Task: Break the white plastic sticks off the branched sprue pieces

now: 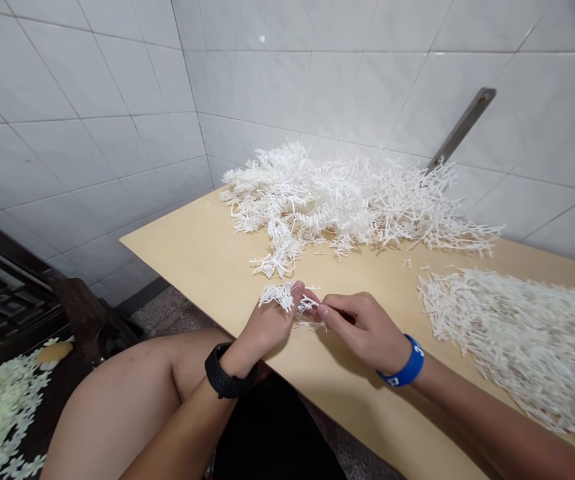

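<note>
My left hand (276, 325), with a black band on its wrist, is closed around a cluster of white branched plastic sprigs (277, 295). Thin white stems stick out between its thumb and fingers. Close on its right, my right hand (366, 328), wearing a blue wristband, pinches the end of a white stem between thumb and fingertips. Both hands are over the near edge of the wooden table (192, 247). Just beyond them lies a large tangled heap of white branched sprigs (337, 200). The fingers of the left hand are partly hidden behind the sprigs.
A flat pile of white stem pieces (532, 340) spreads over the table's right side. Tiled walls (317, 80) stand behind and at left, with a metal bracket (462, 130). Pale flower-shaped pieces (4, 407) lie on a dark surface at lower left, beside dark carved furniture (12, 287).
</note>
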`<control>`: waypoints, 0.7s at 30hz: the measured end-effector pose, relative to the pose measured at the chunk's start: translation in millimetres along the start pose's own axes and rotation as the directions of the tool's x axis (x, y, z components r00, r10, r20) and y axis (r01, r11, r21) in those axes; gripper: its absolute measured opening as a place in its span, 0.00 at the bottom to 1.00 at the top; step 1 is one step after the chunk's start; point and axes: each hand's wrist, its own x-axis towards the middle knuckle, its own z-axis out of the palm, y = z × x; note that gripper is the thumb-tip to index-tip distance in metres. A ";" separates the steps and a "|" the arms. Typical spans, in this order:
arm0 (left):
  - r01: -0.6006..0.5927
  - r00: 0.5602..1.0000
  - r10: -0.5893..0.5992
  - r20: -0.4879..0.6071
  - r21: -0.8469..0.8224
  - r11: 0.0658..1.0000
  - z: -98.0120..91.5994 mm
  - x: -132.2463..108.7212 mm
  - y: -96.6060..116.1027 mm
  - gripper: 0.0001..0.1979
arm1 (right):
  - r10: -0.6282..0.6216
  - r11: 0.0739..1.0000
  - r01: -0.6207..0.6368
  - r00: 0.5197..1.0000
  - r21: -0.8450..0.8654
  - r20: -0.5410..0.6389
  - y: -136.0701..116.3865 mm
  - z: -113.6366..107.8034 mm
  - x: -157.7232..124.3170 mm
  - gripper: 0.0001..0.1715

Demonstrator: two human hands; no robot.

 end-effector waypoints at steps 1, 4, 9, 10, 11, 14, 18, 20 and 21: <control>0.009 1.000 -0.011 -0.015 -0.086 0.996 1.3 1.2 1.0 0.25 | -0.012 1.000 0.012 1.000 -0.017 -0.016 0.7 -1.2 -1.1 0.21; 0.026 0.996 -0.057 -0.075 -0.362 0.932 4.6 3.3 3.6 0.31 | -0.039 0.993 0.030 0.996 -0.112 -0.081 5.3 -5.5 -6.2 0.21; 0.011 0.996 0.011 0.084 -0.251 0.968 3.0 -1.3 5.2 0.28 | -0.167 0.917 0.096 0.974 -0.386 -0.155 12.8 -9.0 -7.3 0.13; -0.004 0.994 0.028 0.102 -0.230 0.973 1.8 -2.4 5.4 0.27 | -0.181 0.920 0.108 0.970 -0.377 -0.163 12.8 -8.3 -5.8 0.15; -0.028 0.992 0.054 0.117 -0.214 0.977 0.6 -3.3 5.8 0.27 | -0.169 0.938 0.104 0.970 -0.331 -0.174 12.2 -7.2 -4.1 0.16; -0.114 0.974 0.139 0.177 -0.144 0.983 -1.9 -5.3 9.5 0.25 | -0.008 1.000 0.005 0.987 -0.020 -0.159 8.1 -2.4 1.4 0.13; -0.121 0.967 0.143 0.213 -0.112 0.986 -1.0 -5.4 13.5 0.25 | 0.120 0.955 -0.100 0.991 0.280 -0.055 2.6 3.4 6.8 0.16; -0.129 0.969 0.154 0.194 -0.136 0.982 0.3 -3.9 10.8 0.25 | 0.130 0.959 -0.110 0.990 0.260 -0.062 1.2 5.0 6.9 0.19; -0.138 0.970 0.164 0.178 -0.151 0.979 0.6 -2.9 8.1 0.25 | 0.133 0.966 -0.114 0.989 0.234 -0.069 0.8 5.3 6.1 0.19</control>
